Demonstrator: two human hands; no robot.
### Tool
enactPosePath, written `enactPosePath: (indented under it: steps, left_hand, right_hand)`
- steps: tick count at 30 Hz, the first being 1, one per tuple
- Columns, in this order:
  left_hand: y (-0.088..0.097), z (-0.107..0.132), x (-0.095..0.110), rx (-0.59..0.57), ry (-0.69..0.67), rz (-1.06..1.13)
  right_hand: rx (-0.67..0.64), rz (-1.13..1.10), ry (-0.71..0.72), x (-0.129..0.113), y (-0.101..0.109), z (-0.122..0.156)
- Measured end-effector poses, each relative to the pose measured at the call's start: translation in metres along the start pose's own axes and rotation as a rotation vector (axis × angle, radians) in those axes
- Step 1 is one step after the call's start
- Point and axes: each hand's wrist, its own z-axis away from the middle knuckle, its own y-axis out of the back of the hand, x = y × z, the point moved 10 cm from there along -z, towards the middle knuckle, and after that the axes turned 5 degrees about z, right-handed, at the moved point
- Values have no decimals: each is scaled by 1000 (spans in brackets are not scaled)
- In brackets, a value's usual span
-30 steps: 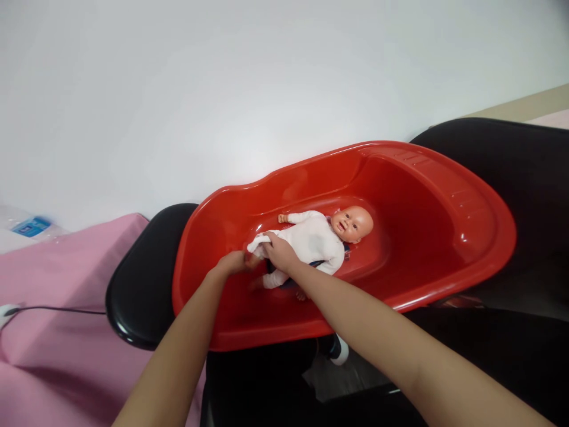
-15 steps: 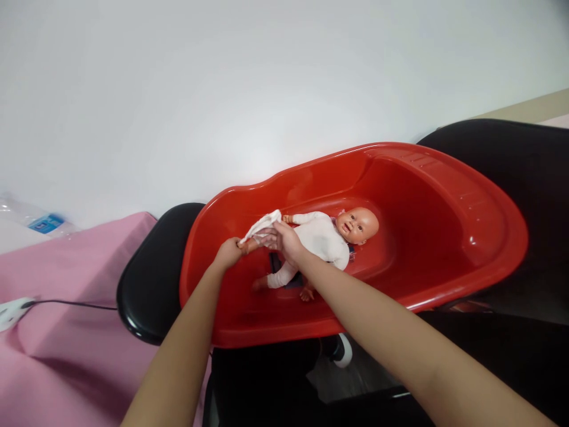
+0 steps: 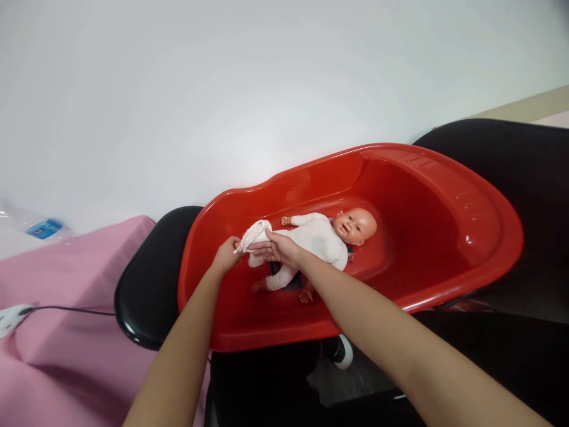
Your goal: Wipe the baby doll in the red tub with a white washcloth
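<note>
A baby doll in a white outfit lies on its back in a red baby bath, with its head to the right. A crumpled white cloth covers the lower part of its far leg, and that foot is hidden. My left hand is closed on the cloth's left end; whether it also grips the foot beneath, I cannot see. My right hand lies against the cloth and leg with its fingers stretched out and its thumb raised. The doll's near leg rests bent on the bath floor.
Black padded surfaces support the bath at both ends. A pink cover at left bears a white power strip with a dark cable. A plastic bottle lies behind it. A shoe shows below the bath.
The cloth has shifted left and down over the doll's lower leg, covering the foot that showed before. My right hand has moved slightly left and its fingers have straightened.
</note>
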Motion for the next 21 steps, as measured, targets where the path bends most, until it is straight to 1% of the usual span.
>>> enactPosePath:
  steps: [3,6,7,9,12,14,17,18,21]
  left_hand:
    - [2,3,5,19,-22,35]
    - [0,9,11,4,-51,135]
    - [0,11,13,5,-57,166]
    - [0,14,16,9,-62,222]
    - [-3,16,23,-35,-78,295]
    - [-6,19,27,-90,-71,372]
    - [-13,23,32,-161,-35,467]
    - [-13,23,32,-152,-31,467]
    - [-10,16,33,-54,-84,452]
  right_hand:
    - [81,30,22,5,7,-4]
    - [148,46,-10,4,13,-12]
    - [140,36,-23,3,11,-17]
    - [86,0,-33,-4,4,-28]
    - [4,-71,-1,-15,-8,-46]
    - [5,-124,18,-17,-8,-57]
    - [35,-186,17,-10,-1,-70]
    - [48,-211,10,-6,3,-73]
    - [78,-315,-12,7,10,-77]
